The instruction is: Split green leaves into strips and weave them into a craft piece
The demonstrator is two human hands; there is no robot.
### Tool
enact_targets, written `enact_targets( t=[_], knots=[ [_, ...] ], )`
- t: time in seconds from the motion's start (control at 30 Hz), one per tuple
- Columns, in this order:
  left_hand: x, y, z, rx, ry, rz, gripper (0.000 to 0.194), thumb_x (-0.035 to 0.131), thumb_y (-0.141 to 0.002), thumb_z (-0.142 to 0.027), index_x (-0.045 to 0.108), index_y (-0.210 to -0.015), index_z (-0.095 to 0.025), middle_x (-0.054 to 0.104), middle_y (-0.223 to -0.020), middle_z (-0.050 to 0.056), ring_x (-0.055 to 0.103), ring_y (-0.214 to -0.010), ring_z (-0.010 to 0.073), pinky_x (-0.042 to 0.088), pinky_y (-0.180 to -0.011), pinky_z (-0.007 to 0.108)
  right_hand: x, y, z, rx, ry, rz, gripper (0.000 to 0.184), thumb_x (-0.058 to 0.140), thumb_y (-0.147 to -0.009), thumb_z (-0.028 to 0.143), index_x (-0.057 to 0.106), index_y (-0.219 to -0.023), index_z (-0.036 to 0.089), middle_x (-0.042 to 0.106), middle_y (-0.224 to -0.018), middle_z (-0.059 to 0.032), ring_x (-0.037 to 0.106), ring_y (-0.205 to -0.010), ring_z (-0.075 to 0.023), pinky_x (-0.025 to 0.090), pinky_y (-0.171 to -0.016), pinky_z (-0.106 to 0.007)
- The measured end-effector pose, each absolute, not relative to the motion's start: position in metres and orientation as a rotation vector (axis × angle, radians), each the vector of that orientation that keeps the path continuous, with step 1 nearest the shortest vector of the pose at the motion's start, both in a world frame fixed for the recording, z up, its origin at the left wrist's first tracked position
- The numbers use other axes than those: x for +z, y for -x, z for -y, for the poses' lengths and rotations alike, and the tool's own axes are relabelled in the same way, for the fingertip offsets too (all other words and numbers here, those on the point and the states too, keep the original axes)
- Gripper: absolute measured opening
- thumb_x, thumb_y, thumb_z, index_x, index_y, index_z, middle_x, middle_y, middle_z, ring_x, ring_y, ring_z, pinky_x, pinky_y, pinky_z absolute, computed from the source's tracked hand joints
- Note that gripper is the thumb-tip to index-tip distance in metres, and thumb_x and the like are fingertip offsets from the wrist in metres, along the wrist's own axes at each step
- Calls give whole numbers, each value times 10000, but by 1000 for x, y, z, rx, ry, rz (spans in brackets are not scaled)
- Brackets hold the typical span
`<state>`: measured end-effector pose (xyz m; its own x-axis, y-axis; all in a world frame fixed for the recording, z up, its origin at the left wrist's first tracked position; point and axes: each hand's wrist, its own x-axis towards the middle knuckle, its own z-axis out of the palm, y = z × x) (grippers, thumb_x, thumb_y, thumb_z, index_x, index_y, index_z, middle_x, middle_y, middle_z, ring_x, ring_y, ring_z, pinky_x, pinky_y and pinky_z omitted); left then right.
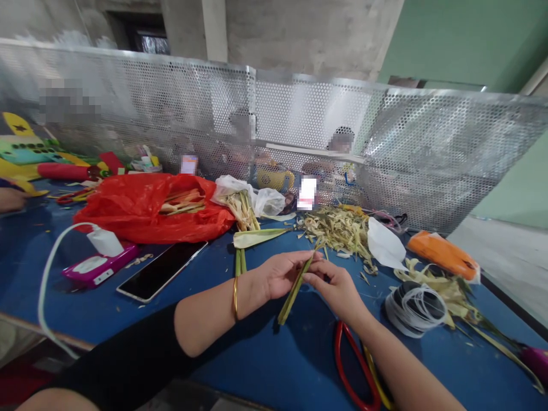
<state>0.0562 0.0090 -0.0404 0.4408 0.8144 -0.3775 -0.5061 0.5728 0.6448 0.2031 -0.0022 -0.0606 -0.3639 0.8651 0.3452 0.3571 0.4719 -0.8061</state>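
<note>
A small bundle of greenish dried leaf strips (295, 294) slants between my hands over the blue table. My left hand (285, 274) is closed round it from the left, with a gold bangle at the wrist. From the right, my right hand (336, 282) pinches the upper part of the same strips. The fingertips partly hide one another there. Below my right wrist lie red-handled scissors (353, 368), partly covered by my forearm. A pale, wide leaf (261, 237) rests just beyond my left hand, across some green stalks (240, 261).
Left are a red plastic bag (124, 208) of dried leaves, a phone (162, 271) and a purple power strip (100, 265) with a cable. Leaf scraps (338, 228) lie behind my hands. A wire spool (415, 308) and orange packet (443, 254) are right. A perforated metal screen (299, 108) stands behind.
</note>
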Motion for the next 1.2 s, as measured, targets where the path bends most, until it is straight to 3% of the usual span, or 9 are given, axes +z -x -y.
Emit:
enact_targets(
  t=[0.1, 0.23, 0.43, 0.53, 0.7, 0.83, 0.97, 1.2],
  knots=[
    [-42, -57, -8, 866, -486, -738, 157, 566, -876, -179, 684, -826, -89, 658, -717, 38, 571, -547, 74, 432, -526, 176, -62, -203, 1, 880, 1010, 1875, 217, 635, -787, 312, 609, -600, 205, 536, -592, 22, 459, -614, -139, 359, -602, -261],
    [-44, -56, -9, 895, -535, -799, 127, 655, -817, -225, 689, -840, -105, 642, -694, 23, 565, -548, 83, 446, -549, 193, -51, -204, 5, 1030, 990, 1796, 283, 607, -795, 364, 531, -580, 198, 482, -569, 30, 407, -587, -125, 345, -576, -251],
    [-45, -54, -8, 916, -574, -843, 133, 631, -823, -222, 699, -847, -110, 634, -693, 28, 580, -602, 94, 451, -582, 197, -39, -205, 10, 1265, 982, 1516, 287, 547, -796, 320, 457, -550, 204, 440, -562, 23, 448, -626, -137, 371, -649, -265],
    [-45, -55, -7, 943, -587, -879, 124, 646, -806, -222, 705, -840, -118, 630, -706, 30, 597, -634, 99, 471, -598, 198, -38, -206, 9, 1275, 999, 1427, 259, 558, -769, 300, 462, -548, 205, 415, -544, 33, 443, -607, -135, 372, -648, -271],
    [-48, -59, -6, 999, -704, -909, 122, 629, -804, -185, 687, -869, -99, 578, -638, 7, 538, -520, 75, 470, -520, 198, -36, -207, 9, 1313, 946, 1361, 243, 590, -767, 322, 493, -578, 205, 401, -543, 44, 438, -592, -127, 379, -649, -271],
    [-50, -63, -2, 1081, -857, -927, 200, 636, -784, -172, 596, -976, -136, 582, -639, -9, 549, -490, 91, 485, -489, 221, -36, -208, 8, 1408, 883, 1271, 236, 613, -754, 319, 495, -585, 204, 379, -538, 52, 411, -572, -118, 391, -656, -273],
    [-52, -66, 2, 1137, -1047, -993, 193, 588, -768, -125, 501, -926, -193, 561, -664, -41, 564, -483, 108, 493, -438, 239, -37, -207, 8, 1479, 864, 1219, 230, 633, -737, 304, 500, -581, 200, 377, -523, 54, 401, -554, -114, 395, -641, -270],
    [-54, -68, 5, 1097, -1150, -1026, 168, 510, -752, -60, 575, -872, -157, 574, -650, -25, 553, -482, 97, 477, -416, 210, -36, -203, 13, 1557, 857, 1228, 272, 645, -728, 317, 474, -553, 197, 386, -516, 52, 429, -558, -113, 387, -622, -255]
  ],
)
